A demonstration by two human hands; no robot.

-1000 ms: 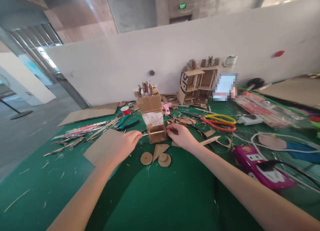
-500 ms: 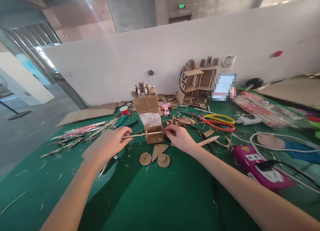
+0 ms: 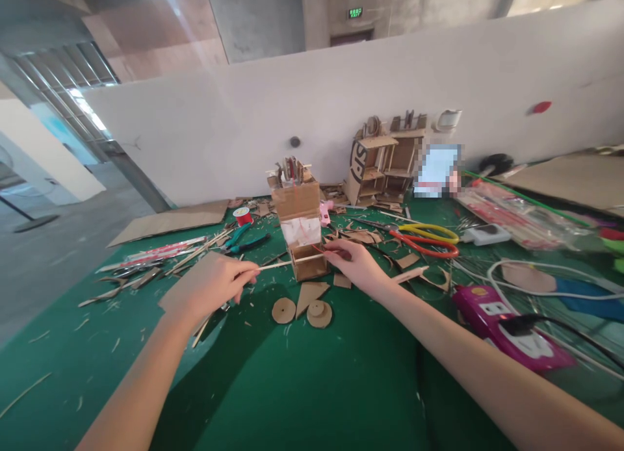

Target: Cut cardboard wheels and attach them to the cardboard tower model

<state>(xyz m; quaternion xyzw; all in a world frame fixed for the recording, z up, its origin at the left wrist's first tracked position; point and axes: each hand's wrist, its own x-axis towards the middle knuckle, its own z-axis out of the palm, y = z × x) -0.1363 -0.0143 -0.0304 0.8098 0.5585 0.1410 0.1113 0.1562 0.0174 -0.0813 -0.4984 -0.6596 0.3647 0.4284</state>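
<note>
A small cardboard tower (image 3: 301, 225) stands upright on the green mat (image 3: 312, 373), with a red thread running down its front. A thin wooden stick (image 3: 277, 264) passes into the tower's open base from the left. My left hand (image 3: 214, 287) pinches the stick's outer end. My right hand (image 3: 353, 264) is closed at the right side of the base, pinching the red thread beside the stick's other end. Two cardboard discs (image 3: 320, 313) and a cardboard triangle (image 3: 310, 293) lie just in front of the tower.
A flat cardboard piece (image 3: 190, 283) lies under my left hand. Yellow and red scissors (image 3: 429, 238), a pink power strip (image 3: 507, 327) with cables, teal pliers (image 3: 244, 240), a red thread spool (image 3: 242, 215), a pink glue gun (image 3: 324, 210) and a cardboard shelf model (image 3: 385, 158) surround the work.
My left hand has drawn back to the left, pulling the stick further out of the base. The tower has turned a little and stands slightly further right.
</note>
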